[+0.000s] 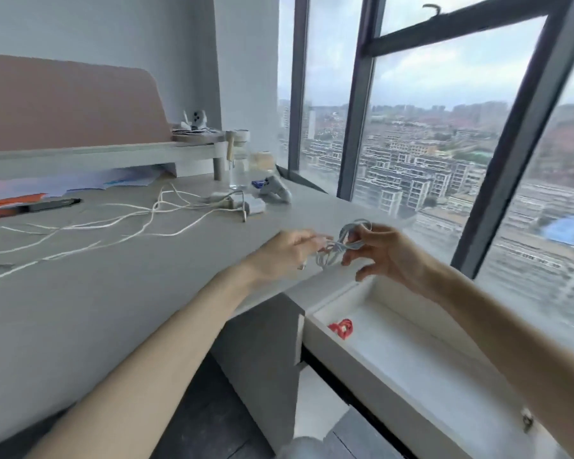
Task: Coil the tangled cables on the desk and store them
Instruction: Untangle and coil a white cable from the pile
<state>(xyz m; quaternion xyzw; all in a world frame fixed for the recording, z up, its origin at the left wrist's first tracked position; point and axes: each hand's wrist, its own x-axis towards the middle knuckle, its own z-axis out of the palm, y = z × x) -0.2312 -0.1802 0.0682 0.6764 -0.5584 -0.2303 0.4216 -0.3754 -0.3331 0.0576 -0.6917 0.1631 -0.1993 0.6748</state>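
A small coil of white cable (340, 245) hangs in the air over the desk's right corner, held between both hands. My left hand (287, 251) pinches one end of it. My right hand (386, 251) grips the looped bundle with thumb and fingers. Below the hands, an open white drawer (421, 369) sticks out from the desk, with a small red coiled thing (342, 327) in its near-left corner. More loose white cables (140, 220) lie tangled across the grey desk (96, 309), running to white chargers (242, 203) near the back.
A raised shelf (96, 154) with small items stands at the back of the desk, with papers (63, 187) and a dark pen (53, 204) under and before it. A clear glass jar (239, 167) and a grey gadget (275, 190) sit near the window.
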